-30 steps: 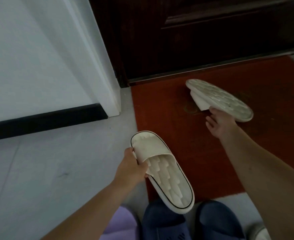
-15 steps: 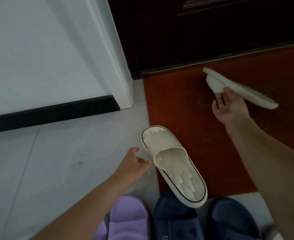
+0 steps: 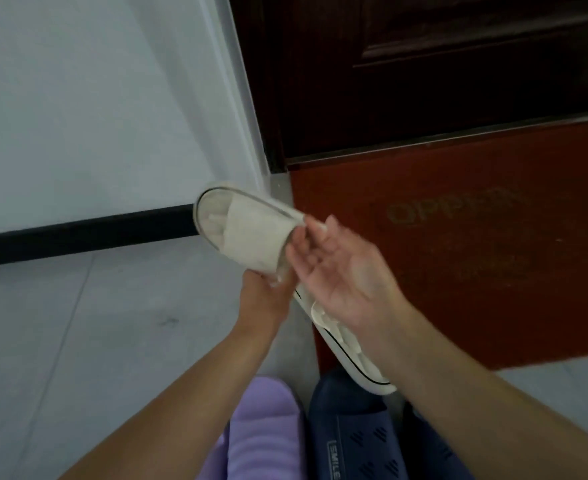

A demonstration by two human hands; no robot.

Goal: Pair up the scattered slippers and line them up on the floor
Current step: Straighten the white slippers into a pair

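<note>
A: In the head view, your left hand (image 3: 263, 292) grips the raised cream slipper (image 3: 240, 230) from below. Its fingers are curled around the lower edge of the strap, and the slipper is tilted in the air, in front of the black baseboard (image 3: 78, 235).

B: Yes, and your right hand (image 3: 341, 271) is palm up just beside it, with the fingers loose. The fingertips (image 3: 315, 225) are at the slipper's rim, but the blur hides if they touch.

A: The second cream slipper (image 3: 349, 356) lies under your right wrist, half on the floor (image 3: 78, 341) and half on the red doormat (image 3: 459, 254).

B: Its near end is just beside the navy slipper (image 3: 351, 441). The purple slipper (image 3: 261, 431) lies to the left of that one.
</note>
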